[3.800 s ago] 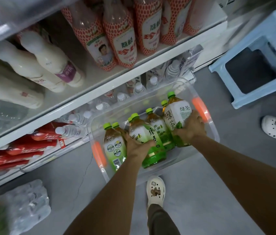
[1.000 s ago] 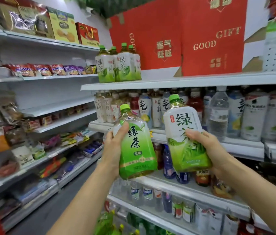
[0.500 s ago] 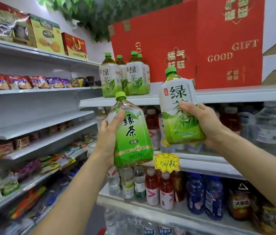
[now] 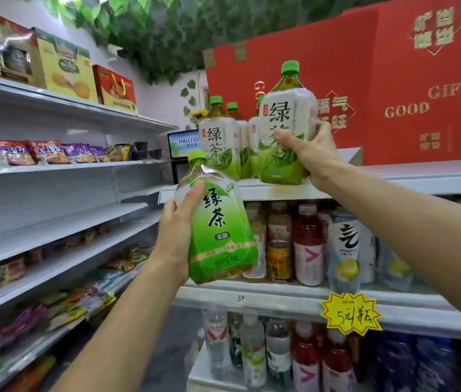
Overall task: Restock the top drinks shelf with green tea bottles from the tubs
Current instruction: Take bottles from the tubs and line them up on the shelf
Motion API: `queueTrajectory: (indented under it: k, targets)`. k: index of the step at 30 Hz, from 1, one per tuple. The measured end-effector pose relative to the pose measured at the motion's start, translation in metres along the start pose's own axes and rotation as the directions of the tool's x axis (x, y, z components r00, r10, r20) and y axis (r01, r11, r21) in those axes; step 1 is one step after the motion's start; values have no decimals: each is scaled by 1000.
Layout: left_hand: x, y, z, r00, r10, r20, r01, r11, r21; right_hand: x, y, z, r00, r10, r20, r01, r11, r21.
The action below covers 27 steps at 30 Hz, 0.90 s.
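Green tea bottle is being gripped by the right hand at the top shelf edge, just beside the bottles standing there. A second bottle is being held by the left hand, lower, before the middle shelf.

Views: a single one, from a wide-angle camera worn on the person's head.
Facing: forward and slightly up, toward the top drinks shelf with the red gift boxes behind it.
Nearness: close; both forearms reach in from the bottom edge, and the hands sit mid-frame.
Coverage: snack shelves run along the left, drinks shelves fill the right, and leafy decoration crosses the top.
Distortion: shelf edges bow toward the frame borders.
Shared area: none, with only one view.
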<state>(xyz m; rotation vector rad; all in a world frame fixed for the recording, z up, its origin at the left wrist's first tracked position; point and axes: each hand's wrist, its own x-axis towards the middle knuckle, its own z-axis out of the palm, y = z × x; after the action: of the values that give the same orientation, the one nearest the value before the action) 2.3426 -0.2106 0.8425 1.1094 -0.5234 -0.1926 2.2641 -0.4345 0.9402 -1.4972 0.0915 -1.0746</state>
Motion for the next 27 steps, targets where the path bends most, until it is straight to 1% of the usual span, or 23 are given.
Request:
queueTrajectory:
  k: [5, 11, 20, 23, 25, 27]
  targets:
    - [22, 3, -18, 999, 6, 47, -5, 1000, -26, 30, 26, 21, 997, -68, 25, 71, 982, -176]
    - [39, 4, -27, 997, 22, 70, -18, 998, -57, 61, 43, 30, 992, -5, 125, 24, 989, -147]
    - [47, 5, -21, 997, 39, 74, -31, 994, -103, 83, 56, 31, 974, -2, 225, 46, 981, -189]
    - [48, 6, -8, 996, 62, 60, -56, 993, -102, 81, 57, 33, 979, -27, 200, 77, 966, -247]
    - [48, 5, 0, 997, 46, 68, -39, 994, -100, 77, 55, 35, 981, -19, 195, 80, 948, -308]
    - [49, 4, 6, 996, 46, 74, -39, 994, -102, 68, 46, 35, 988, -3, 153, 67, 906, -418]
